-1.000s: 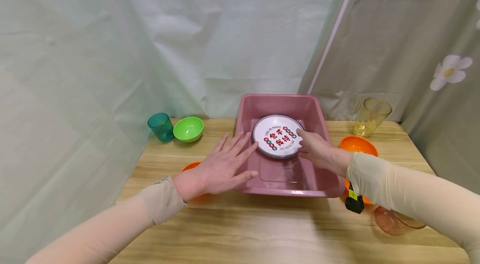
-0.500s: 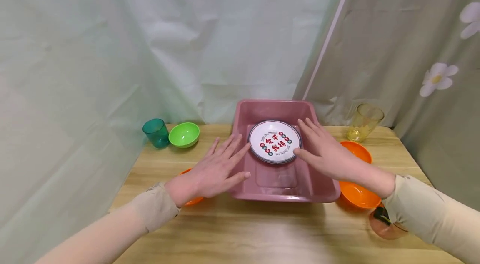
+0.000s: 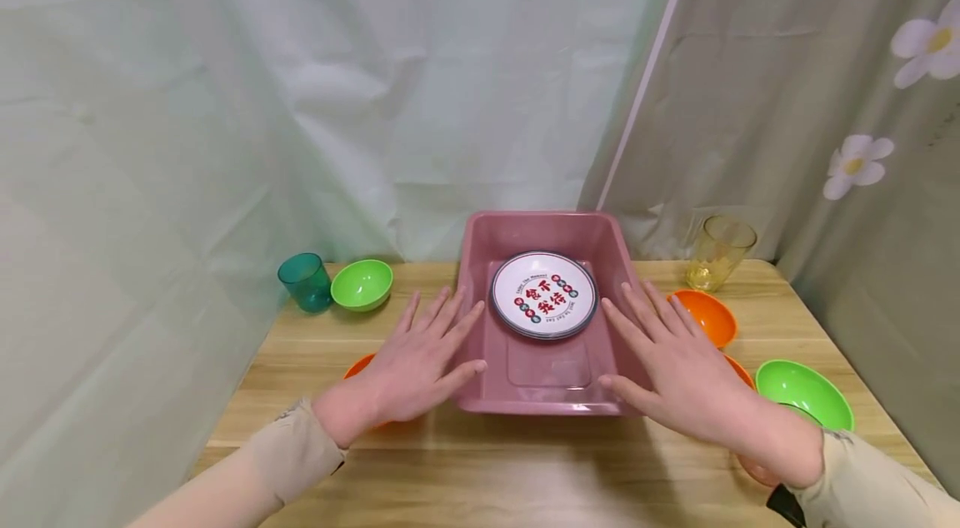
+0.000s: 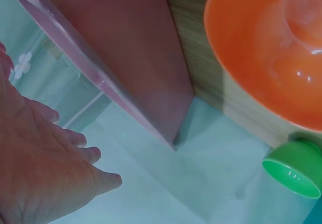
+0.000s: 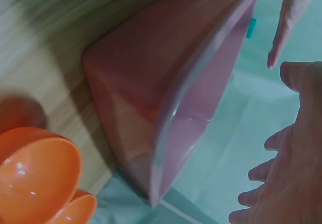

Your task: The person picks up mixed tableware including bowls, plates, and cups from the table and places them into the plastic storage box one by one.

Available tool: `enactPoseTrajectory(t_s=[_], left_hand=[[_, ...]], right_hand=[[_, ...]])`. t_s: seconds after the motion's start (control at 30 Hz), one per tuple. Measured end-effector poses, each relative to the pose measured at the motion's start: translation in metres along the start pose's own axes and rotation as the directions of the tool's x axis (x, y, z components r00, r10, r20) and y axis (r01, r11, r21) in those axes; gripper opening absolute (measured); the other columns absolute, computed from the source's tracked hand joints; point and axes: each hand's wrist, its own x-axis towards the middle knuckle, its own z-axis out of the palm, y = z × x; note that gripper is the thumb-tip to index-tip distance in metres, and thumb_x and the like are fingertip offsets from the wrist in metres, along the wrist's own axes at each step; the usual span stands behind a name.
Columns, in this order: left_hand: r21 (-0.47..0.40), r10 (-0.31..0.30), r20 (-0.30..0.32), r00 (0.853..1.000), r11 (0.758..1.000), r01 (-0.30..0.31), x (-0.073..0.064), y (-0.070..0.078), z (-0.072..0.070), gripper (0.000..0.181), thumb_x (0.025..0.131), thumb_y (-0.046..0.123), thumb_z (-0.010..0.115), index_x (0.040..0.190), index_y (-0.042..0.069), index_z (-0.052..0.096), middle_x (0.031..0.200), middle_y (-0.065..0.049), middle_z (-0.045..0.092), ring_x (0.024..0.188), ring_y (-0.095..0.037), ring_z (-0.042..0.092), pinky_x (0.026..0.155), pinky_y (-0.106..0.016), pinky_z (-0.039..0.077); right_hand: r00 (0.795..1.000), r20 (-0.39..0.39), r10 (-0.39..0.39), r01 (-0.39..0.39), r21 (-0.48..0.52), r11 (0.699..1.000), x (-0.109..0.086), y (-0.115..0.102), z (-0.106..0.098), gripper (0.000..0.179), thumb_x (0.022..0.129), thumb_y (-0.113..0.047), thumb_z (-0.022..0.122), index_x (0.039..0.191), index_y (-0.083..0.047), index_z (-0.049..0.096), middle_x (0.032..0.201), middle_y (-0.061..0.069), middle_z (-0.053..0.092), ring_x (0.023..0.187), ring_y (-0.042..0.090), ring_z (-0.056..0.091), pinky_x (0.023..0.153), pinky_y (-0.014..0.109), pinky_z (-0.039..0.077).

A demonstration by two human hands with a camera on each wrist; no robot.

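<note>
The left hand (image 3: 412, 370) and right hand (image 3: 684, 374) hovered fingers spread, gripping nothing; between them plates (image 3: 543, 295) lay stacked, presumably to save room, inside the pink tub (image 3: 525, 408).

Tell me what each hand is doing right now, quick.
Left hand: open, fingers spread, holding nothing, by the pink tub.
Right hand: open, fingers spread, holding nothing, at the tub's other side.

Plates (image 3: 544, 295) in tub (image 3: 550, 367) between bowls (image 3: 362, 286)

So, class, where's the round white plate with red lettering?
In the head view, right of centre, the plate lies in the pink rectangular tub, nearer its far wall.
</note>
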Motion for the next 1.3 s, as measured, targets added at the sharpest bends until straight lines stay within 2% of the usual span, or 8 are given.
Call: enactPoseTrajectory(t_s=[0.13, 0.4, 0.53, 0.7, 0.83, 1.07, 1.3], left_hand=[[-0.009, 0.008, -0.017, 1.0, 1.0, -0.009, 0.0, 0.0, 0.004, 0.08, 0.103, 0.069, 0.029, 0.166, 0.023, 0.014, 0.171, -0.004, -0.004, 0.157, -0.029, -0.001, 0.122, -0.056, -0.007], [-0.018, 0.013, -0.024, 1.0, 1.0, -0.013, 0.002, 0.0, 0.005, 0.08, 0.103, 0.069, 0.031, 0.166, 0.022, 0.017, 0.171, -0.004, -0.002, 0.157, -0.028, -0.001, 0.122, -0.056, -0.006], [-0.024, 0.002, -0.011, 1.0, 1.0, -0.003, 0.001, 0.0, 0.004, 0.08, 0.103, 0.069, 0.029, 0.166, 0.022, 0.015, 0.171, -0.003, -0.004, 0.157, -0.028, -0.002, 0.122, -0.056, -0.005], [-0.017, -0.005, -0.015, 1.0, 1.0, 0.004, -0.001, -0.003, 0.003, 0.08, 0.103, 0.069, 0.027, 0.166, 0.023, 0.011, 0.172, -0.009, 0.002, 0.157, -0.03, 0.0, 0.122, -0.058, -0.002], [-0.024, -0.013, -0.024, 1.0, 1.0, 0.013, -0.003, -0.007, 0.001, 0.079, 0.103, 0.069, 0.028, 0.166, 0.023, 0.011, 0.172, -0.01, 0.004, 0.157, -0.031, 0.001, 0.122, -0.059, -0.002], [-0.048, -0.046, -0.035, 0.998, 0.998, 0.045, -0.011, -0.019, 0.0, 0.077, 0.104, 0.067, 0.03, 0.166, 0.023, 0.013, 0.171, -0.008, 0.004, 0.157, -0.031, 0.001, 0.122, -0.057, -0.006], [-0.068, -0.098, -0.068, 0.993, 0.993, 0.094, -0.032, -0.043, -0.001, 0.075, 0.106, 0.059, 0.039, 0.165, 0.016, 0.021, 0.17, -0.014, 0.009, 0.156, -0.038, 0.006, 0.12, -0.065, 0.0]], right_hand=[[0.999, 0.023, 0.037, -0.037, 0.009, 0.999, -0.002, 0.002, 0.006, 0.089, 0.096, -0.07, 0.052, 0.164, -0.018, 0.028, 0.17, 0.013, 0.015, 0.155, 0.041, 0.008, 0.119, 0.065, 0.017], [0.998, 0.034, 0.046, -0.047, 0.032, 0.998, -0.001, 0.003, 0.011, 0.088, 0.096, -0.07, 0.052, 0.163, -0.019, 0.029, 0.17, 0.013, 0.016, 0.155, 0.041, 0.008, 0.119, 0.064, 0.016], [0.998, 0.041, 0.049, -0.051, 0.044, 0.998, -0.001, 0.002, 0.014, 0.088, 0.096, -0.07, 0.052, 0.163, -0.019, 0.029, 0.17, 0.013, 0.016, 0.155, 0.041, 0.009, 0.12, 0.063, 0.015], [0.998, 0.042, 0.046, -0.048, 0.046, 0.998, -0.001, 0.002, 0.017, 0.09, 0.095, -0.075, 0.046, 0.163, -0.018, 0.03, 0.169, 0.014, 0.017, 0.155, 0.041, 0.01, 0.12, 0.062, 0.015], [0.998, 0.047, 0.039, -0.041, 0.048, 0.998, 0.001, 0.001, 0.019, 0.09, 0.095, -0.075, 0.046, 0.163, -0.018, 0.028, 0.17, 0.013, 0.016, 0.155, 0.04, 0.008, 0.122, 0.059, 0.01], [0.998, 0.055, 0.022, -0.025, 0.052, 0.998, 0.008, -0.007, 0.019, 0.091, 0.094, -0.075, 0.05, 0.163, -0.019, 0.031, 0.169, 0.012, 0.019, 0.156, 0.037, 0.006, 0.123, 0.057, 0.007], [0.996, 0.051, -0.07, 0.07, 0.009, 0.998, 0.023, -0.022, 0.011, 0.089, 0.095, -0.074, 0.049, 0.162, -0.018, 0.034, 0.167, 0.014, 0.025, 0.155, 0.039, 0.011, 0.122, 0.059, 0.011]])
